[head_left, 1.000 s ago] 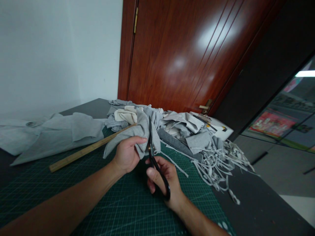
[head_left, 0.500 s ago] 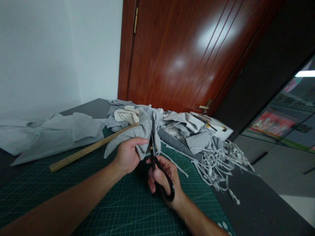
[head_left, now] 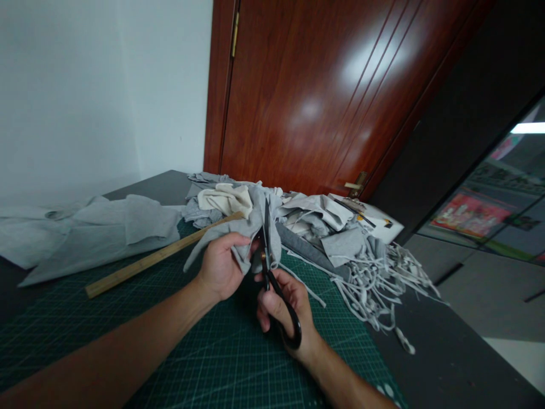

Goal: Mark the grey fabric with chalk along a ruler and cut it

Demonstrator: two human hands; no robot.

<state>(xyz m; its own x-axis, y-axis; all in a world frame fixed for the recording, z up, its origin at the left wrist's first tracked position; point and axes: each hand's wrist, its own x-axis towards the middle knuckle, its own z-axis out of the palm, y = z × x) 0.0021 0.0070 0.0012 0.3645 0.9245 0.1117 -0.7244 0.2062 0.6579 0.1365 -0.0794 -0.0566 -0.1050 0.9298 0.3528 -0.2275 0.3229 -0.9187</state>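
Light grey fabric (head_left: 238,241) is pinched in my left hand (head_left: 222,267), thumb on top, its folds hanging to the left and rising beyond the hand. Fingers of my right hand (head_left: 286,304) are wrapped round the black handles of a pair of scissors (head_left: 279,298). The blades point away from me and lie along the fabric, just right of my left thumb. Whether the blades are fully closed I cannot tell. Both hands are above a green cutting mat (head_left: 204,358) with grid lines.
A wooden ruler (head_left: 157,255) lies left of my hands. Farther left is a spread grey cloth (head_left: 102,227). Cream fabric (head_left: 227,200) and grey pieces are heaped at the back. Thin fabric strips (head_left: 374,289) tangle at the right, near a white sheet (head_left: 378,218). Behind stands a brown door (head_left: 298,96).
The fabric in my left hand has shifted and sunk slightly, uncovering more of the cream fabric behind it. Both hands are in nearly the same place.
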